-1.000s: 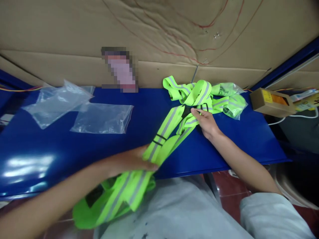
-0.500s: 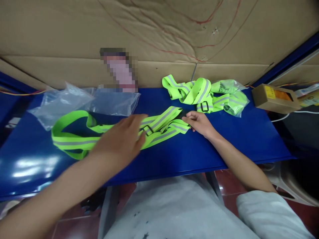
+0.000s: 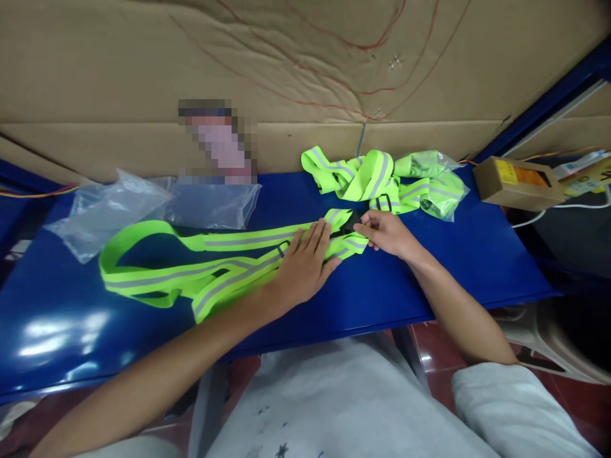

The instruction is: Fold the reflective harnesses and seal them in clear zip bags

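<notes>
A neon yellow-green reflective strap [image 3: 229,270] with a grey stripe lies spread in loops along the blue table. My left hand [image 3: 303,261] rests flat on it, fingers stretched out, just left of a black buckle [image 3: 352,222]. At the strap's right end, my right hand [image 3: 384,232] pinches the edge of that buckle between thumb and fingers. A small black slider [image 3: 283,248] shows on the strap beside my left fingers. Part of the webbing is hidden beneath my left hand and forearm.
Behind my right hand lies a second bunched reflective strap [image 3: 377,175], beside a clear bag [image 3: 443,187] with more webbing. Flat clear plastic bags [image 3: 210,200] lie at the back left. A cardboard box [image 3: 518,184] stands on the right, and a cardboard wall [image 3: 286,140] rises behind the blue table [image 3: 429,280].
My left hand has moved right along the strap and come down flat on it near the buckle. My right hand keeps its pinch. The view has shifted slightly.
</notes>
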Tool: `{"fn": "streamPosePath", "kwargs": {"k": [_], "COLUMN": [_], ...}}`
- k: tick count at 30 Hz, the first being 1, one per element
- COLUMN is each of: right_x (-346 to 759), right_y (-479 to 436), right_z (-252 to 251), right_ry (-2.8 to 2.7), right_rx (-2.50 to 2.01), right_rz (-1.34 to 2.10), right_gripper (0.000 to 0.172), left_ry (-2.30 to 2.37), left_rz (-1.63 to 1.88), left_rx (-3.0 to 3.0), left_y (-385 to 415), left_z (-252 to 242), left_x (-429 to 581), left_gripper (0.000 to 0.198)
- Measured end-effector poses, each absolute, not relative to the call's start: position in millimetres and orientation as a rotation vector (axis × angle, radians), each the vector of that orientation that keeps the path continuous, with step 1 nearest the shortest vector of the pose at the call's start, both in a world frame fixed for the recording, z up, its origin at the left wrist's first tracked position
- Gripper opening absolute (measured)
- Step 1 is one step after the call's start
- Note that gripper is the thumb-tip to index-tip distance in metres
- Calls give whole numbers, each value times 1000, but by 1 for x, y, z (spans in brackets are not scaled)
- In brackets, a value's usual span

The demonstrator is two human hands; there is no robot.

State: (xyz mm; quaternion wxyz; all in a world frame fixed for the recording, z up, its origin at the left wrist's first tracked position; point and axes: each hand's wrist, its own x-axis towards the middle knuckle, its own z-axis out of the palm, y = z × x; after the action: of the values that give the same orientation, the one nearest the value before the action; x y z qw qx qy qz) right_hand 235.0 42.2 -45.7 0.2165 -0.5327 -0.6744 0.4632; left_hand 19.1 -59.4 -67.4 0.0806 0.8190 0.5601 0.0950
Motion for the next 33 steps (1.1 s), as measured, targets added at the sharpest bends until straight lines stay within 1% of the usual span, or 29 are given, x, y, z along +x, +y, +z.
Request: {"fn": "streamPosePath", "kwargs": {"k": [2, 5, 8, 10, 12, 14, 19, 23, 26, 30, 33], "right_x": [241, 237, 216, 202, 194, 194, 205, 203, 203, 210, 211], "right_y": [43, 35, 14, -1, -11, -15, -12, -16, -13, 3, 16], "right_z": [-34, -17, -9, -13, -23, -35, -55, -58, -57, -61, -66], "right_ry": [-1972, -2232, -2399, -2456, -2497, -2520, -2571, -2662, -2629, -2402, -2291], "right_rx": [-1531, -1700, -1815, -1737, -1591, -1482, -1367, -1249, -1235, -1329, -1430], "right_rz": [1125, 605, 53, -230, -433, -529, -509, -380, -127, 267, 467], "right_gripper": [23, 13, 22, 26, 31, 34, 41, 48, 49, 44, 54], "left_ry": [1667, 1645, 1699, 1741, 1779, 1811, 1844, 1802, 1800, 1810, 1783], "left_rz": [315, 387, 457, 463, 449, 436, 458, 468, 487, 502, 475], "left_rx": [2443, 2449, 2436, 2446, 2459, 2458, 2434, 2460, 2473, 2474, 2501], "left_y": [-59, -55, -52, -51, -52, -53, -57, -65, -67, -65, -64], "left_z": [-68, -71, -76, -78, -79, -78, -74, -75, -78, -81, -81], "left_x": [27, 39, 47, 50, 51, 51, 36, 21, 16, 16, 16], "left_gripper": [69, 65, 63, 61, 59, 58, 58, 57, 56, 55, 53]}}
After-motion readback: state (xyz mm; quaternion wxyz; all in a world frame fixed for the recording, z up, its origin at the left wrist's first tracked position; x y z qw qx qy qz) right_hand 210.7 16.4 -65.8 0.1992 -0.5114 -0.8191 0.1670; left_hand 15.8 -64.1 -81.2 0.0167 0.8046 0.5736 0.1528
